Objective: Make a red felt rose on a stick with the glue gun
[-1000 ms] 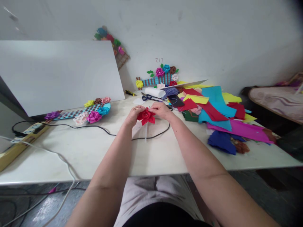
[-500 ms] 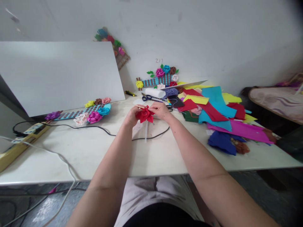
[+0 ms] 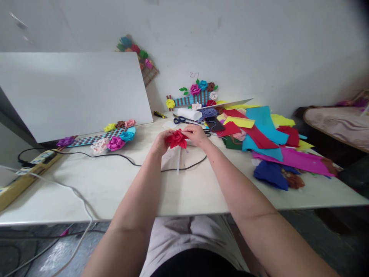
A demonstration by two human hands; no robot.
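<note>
Squeezing the red, layered paper flower (image 3: 178, 141) between closed fingers (image 3: 189, 130), left hand (image 3: 161, 141) and right hand (image 3: 197, 135) could crush it.

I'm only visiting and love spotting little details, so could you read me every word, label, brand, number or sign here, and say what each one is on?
"217": thin reddish digits on the pale grey wall.
Long yellow-and-white power strip: any markings are too small to read.
Black-and-yellow utility knife: too small to read.
Red paper flower: no text to be seen.
</note>
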